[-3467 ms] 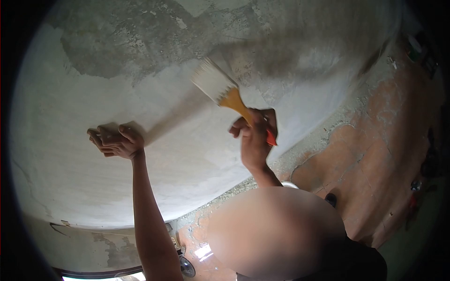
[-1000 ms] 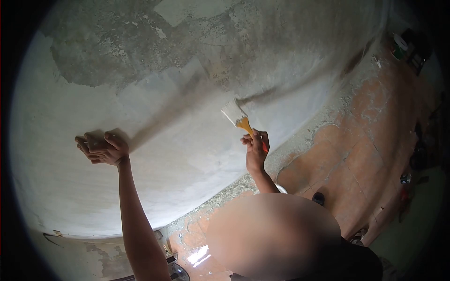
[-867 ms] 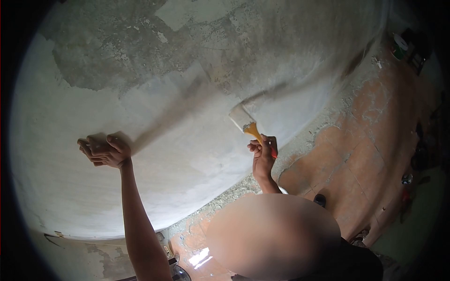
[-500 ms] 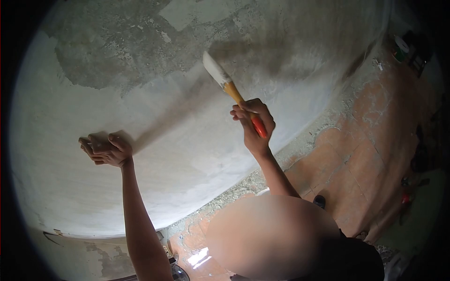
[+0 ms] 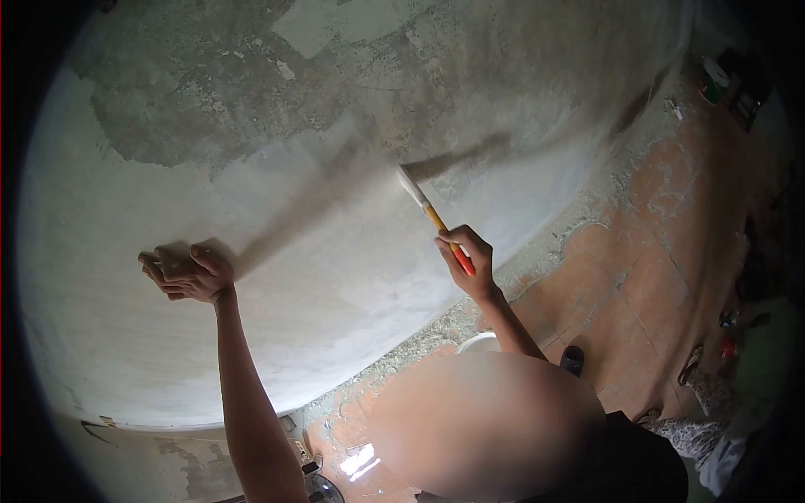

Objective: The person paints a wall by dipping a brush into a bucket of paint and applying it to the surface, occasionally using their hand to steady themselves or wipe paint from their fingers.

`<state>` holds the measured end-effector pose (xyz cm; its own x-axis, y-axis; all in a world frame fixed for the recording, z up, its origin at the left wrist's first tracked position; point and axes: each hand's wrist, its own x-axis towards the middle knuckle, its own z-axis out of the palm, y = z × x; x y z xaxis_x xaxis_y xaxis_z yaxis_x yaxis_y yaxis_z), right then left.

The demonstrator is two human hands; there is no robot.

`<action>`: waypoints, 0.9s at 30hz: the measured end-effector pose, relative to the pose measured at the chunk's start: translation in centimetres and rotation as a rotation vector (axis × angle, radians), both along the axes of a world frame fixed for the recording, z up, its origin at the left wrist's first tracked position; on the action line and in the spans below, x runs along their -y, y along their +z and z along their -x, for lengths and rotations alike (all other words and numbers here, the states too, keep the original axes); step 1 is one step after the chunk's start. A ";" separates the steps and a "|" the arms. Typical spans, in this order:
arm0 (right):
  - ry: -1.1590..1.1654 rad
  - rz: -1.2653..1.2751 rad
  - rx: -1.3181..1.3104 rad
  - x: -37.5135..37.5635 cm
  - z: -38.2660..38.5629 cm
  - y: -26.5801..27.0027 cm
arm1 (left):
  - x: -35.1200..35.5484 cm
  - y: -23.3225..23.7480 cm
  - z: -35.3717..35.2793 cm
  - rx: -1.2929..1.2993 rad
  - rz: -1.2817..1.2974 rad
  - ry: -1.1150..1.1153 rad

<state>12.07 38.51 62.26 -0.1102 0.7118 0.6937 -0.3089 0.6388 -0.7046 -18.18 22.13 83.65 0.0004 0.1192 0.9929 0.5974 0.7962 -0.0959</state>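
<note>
A paintbrush (image 5: 436,220) with white-coated bristles, a yellow neck and a red handle end is held in my right hand (image 5: 467,256). The bristle tip meets its own shadow on the wall (image 5: 319,327), apparently touching the surface just below a rough grey patch (image 5: 201,109). Over at the left, my left hand (image 5: 189,272) rests against the white-coated part of the wall. Its fingers are loosely bent and apart, with nothing in them.
Broken plaster and rubble (image 5: 579,222) edge the wall's foot. Beyond lies a reddish tiled floor (image 5: 654,310). A white bucket rim (image 5: 478,341) shows behind my right forearm, near a dark shoe (image 5: 572,360). A green-and-white container (image 5: 713,84) stands at upper right.
My right hand has come down and slightly right with the paintbrush, and the bristle tip now meets its shadow on the wall. My left hand has stayed in place.
</note>
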 end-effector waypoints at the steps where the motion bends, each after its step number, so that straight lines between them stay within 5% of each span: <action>1: 0.071 0.142 -0.002 0.5 -0.1 -1.0 | 0.0 0.0 0.0 0.002 0.006 0.011; 2: 0.220 0.371 -0.229 1.4 -0.2 -0.4 | -0.1 0.2 0.1 -0.003 0.005 0.008; 5: 0.177 0.562 -0.452 2.4 -1.0 1.9 | 0.0 0.1 0.0 -0.002 0.031 0.022; 13: 0.404 0.617 -0.829 1.1 5.7 9.7 | 0.2 0.0 0.7 0.008 0.014 0.021; 19: 0.231 0.599 -0.702 3.1 6.5 6.0 | 0.0 0.1 0.2 -0.015 0.014 -0.003; 27: 0.287 0.979 -0.701 5.0 3.7 -3.5 | -0.1 0.1 -0.3 0.023 -0.004 0.004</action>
